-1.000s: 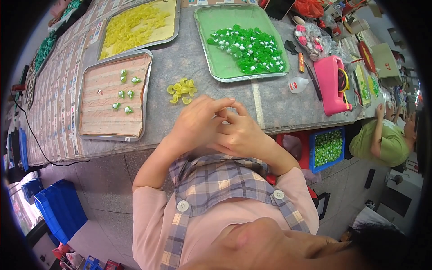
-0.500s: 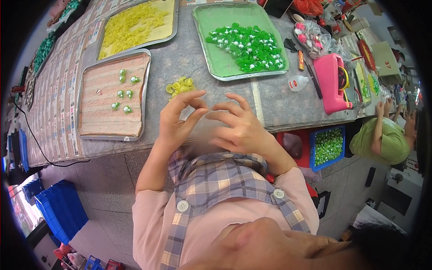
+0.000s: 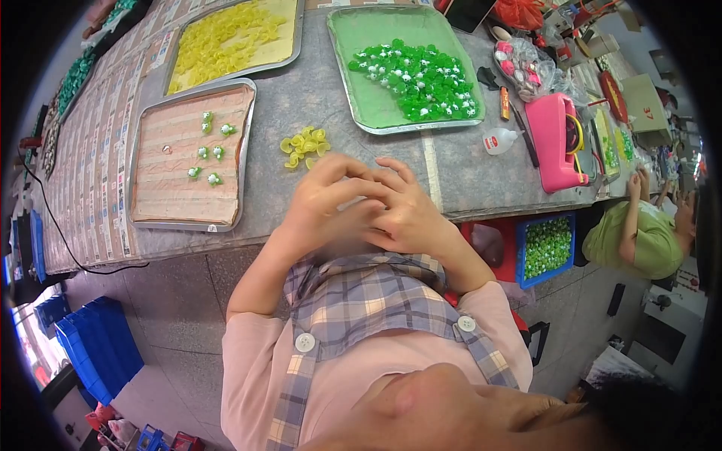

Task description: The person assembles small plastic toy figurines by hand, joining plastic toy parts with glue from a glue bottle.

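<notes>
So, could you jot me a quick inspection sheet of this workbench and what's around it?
Surface: grey table, with printed sheets along its left side.
Job's things: small pile of yellow pieces just beyond the hands; striped tray holding a few green-and-white pieces; yellow-lined tray of yellow pieces; green tray heaped with green pieces.
Clutter: pink box, small white bottle, clear bag of small items.
Hands: left hand and right hand pressed together at the table edge; whether they hold anything is hidden.
Cables: black cable over the left table edge.
Surroundings: blue crates on the floor, blue bin of green pieces, a seated person in green.
</notes>
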`<state>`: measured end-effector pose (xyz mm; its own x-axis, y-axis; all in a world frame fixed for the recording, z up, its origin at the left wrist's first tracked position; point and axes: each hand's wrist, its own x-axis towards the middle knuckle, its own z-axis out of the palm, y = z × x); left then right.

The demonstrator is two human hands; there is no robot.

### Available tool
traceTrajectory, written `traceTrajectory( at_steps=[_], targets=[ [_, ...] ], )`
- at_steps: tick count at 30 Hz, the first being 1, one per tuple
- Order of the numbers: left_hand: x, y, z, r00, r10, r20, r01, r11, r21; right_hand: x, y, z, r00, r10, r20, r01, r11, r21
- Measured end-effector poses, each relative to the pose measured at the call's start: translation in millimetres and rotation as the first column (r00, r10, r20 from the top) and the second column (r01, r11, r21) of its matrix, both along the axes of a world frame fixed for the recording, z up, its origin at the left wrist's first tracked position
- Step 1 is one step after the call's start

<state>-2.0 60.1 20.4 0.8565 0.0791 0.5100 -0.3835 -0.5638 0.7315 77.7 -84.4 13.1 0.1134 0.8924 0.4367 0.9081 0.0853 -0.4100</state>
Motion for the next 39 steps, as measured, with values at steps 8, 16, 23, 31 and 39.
traceTrajectory(
  at_steps=[8,16,23,31,39],
  targets=[
    [5,-5,-1,0.998,-0.069,0.001,0.069,0.995,0.07,0,-1,-2,1.0,0.014,0.01,-0.013,0.999,-0.048],
    [7,-10,7,0.993,-0.104,-0.055,0.107,0.993,0.046,1,-1,-6,1.0,-0.002,0.024,0.002,0.999,-0.039],
    [6,-12,10,0.986,-0.093,-0.137,0.099,0.994,0.036,1,-3,-5,0.999,-0.008,0.049,0.012,0.997,-0.071],
    [4,-12,9,0.971,-0.117,-0.207,0.135,0.988,0.074,0,-1,-3,0.999,-0.002,0.042,0.004,0.998,-0.056],
    [2,-11,4,0.965,-0.153,-0.214,0.17,0.983,0.064,-1,-2,-7,1.0,-0.006,0.014,0.007,0.996,-0.091]
  ],
)
